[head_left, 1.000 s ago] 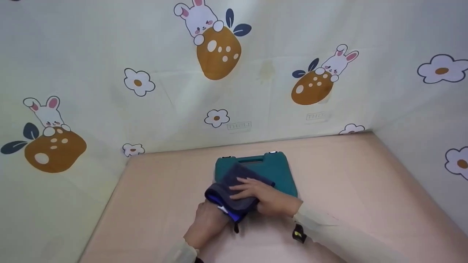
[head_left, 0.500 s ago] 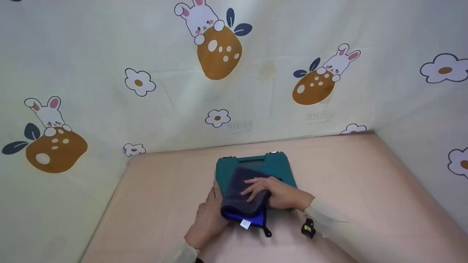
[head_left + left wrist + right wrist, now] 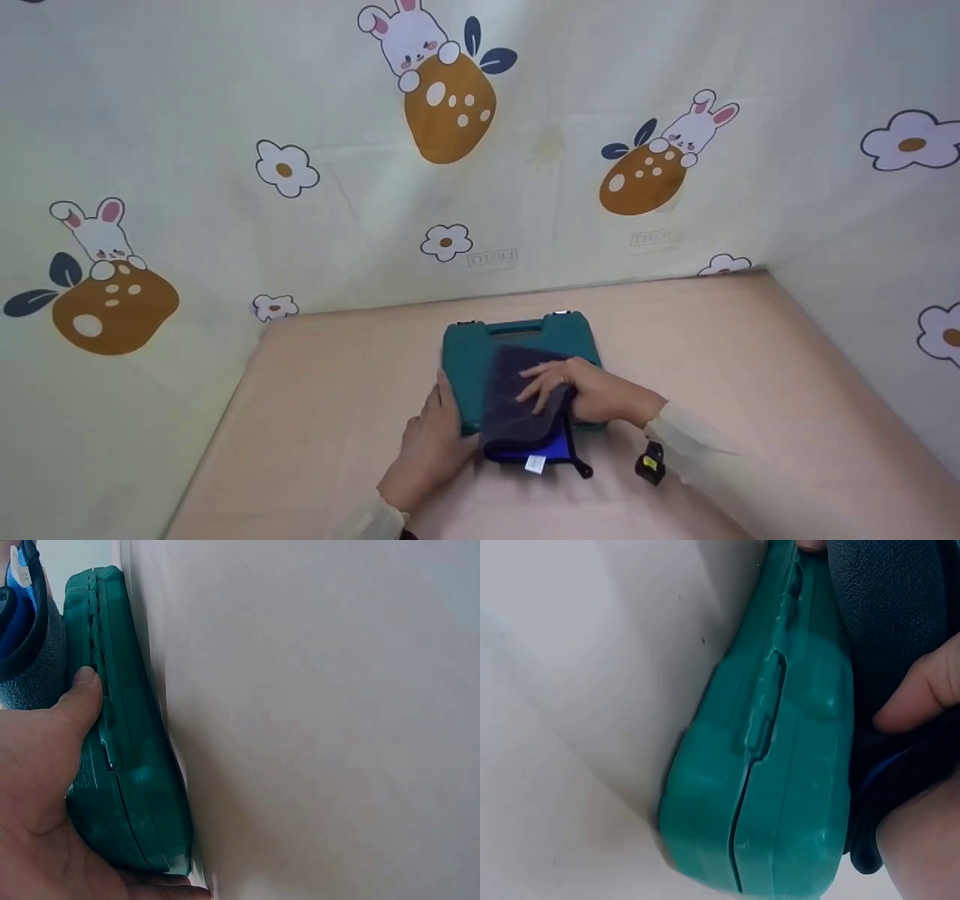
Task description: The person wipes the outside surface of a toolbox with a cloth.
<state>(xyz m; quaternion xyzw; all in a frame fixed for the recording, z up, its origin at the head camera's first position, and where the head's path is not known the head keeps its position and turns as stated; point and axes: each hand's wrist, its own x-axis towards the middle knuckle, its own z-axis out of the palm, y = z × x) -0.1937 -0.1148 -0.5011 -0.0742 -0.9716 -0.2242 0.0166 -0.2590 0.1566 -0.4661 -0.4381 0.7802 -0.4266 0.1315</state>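
A flat teal-green plastic carrying case (image 3: 466,367) with a handle and dark latches lies on the table. My left hand (image 3: 433,442) steadies its near left corner, fingers along the left side; the thumb (image 3: 84,694) presses the seam edge in the left wrist view. On the lid is a folded cloth (image 3: 517,420), dark grey outside and blue inside, with a white tag and a black hanging loop. My right hand (image 3: 596,388) grips this cloth, its fingers spread over the top. In the right wrist view the thumb (image 3: 922,690) lies against the cloth, beside the case.
The table (image 3: 345,375) has a plain pinkish-beige cover. Behind it and along both sides hangs a pale curtain (image 3: 540,210) printed with rabbits, orange fruit and flowers. A black band with a yellow mark (image 3: 650,463) is by the right sleeve.
My right hand has slid the cloth rightward across the lid. The left hand has come from under the cloth to the case's left side. The case stays in nearly the same place.
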